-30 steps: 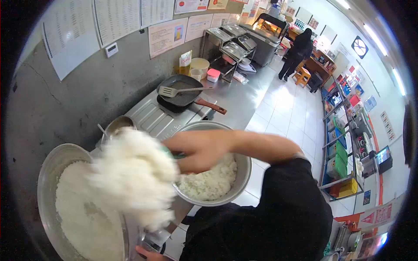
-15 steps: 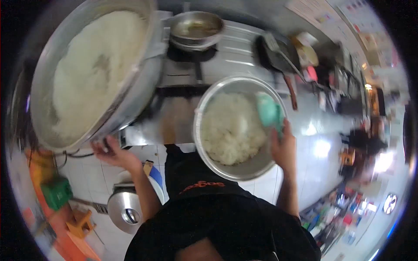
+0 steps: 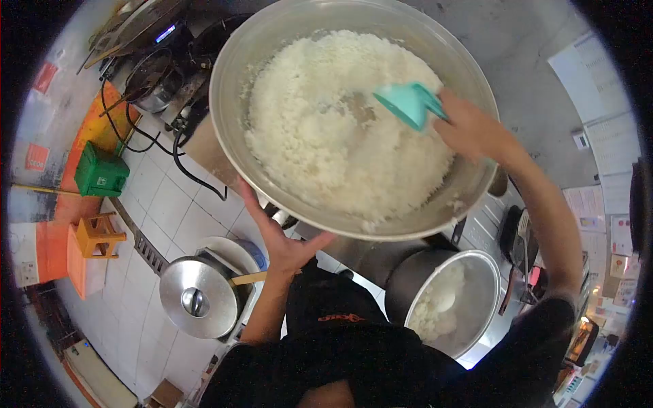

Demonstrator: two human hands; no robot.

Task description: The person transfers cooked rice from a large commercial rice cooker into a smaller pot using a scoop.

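Near grey wall (image 3: 524,75), right hand (image 3: 474,129) gripped turquoise scoop (image 3: 406,105) over parted rice (image 3: 292,129); left hand (image 3: 289,253), fingers spread, was at pan (image 3: 231,95) rim.

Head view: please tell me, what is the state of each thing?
Large basin: uncovered, holding rice
Scoop: held at the rice
Right hand: closed on the scoop
Left hand: open, at the basin's rim
Smaller pot: uncovered, partly filled with rice
Metal lid: handle up
Frying pan: uncovered
Green bin: lid unclear
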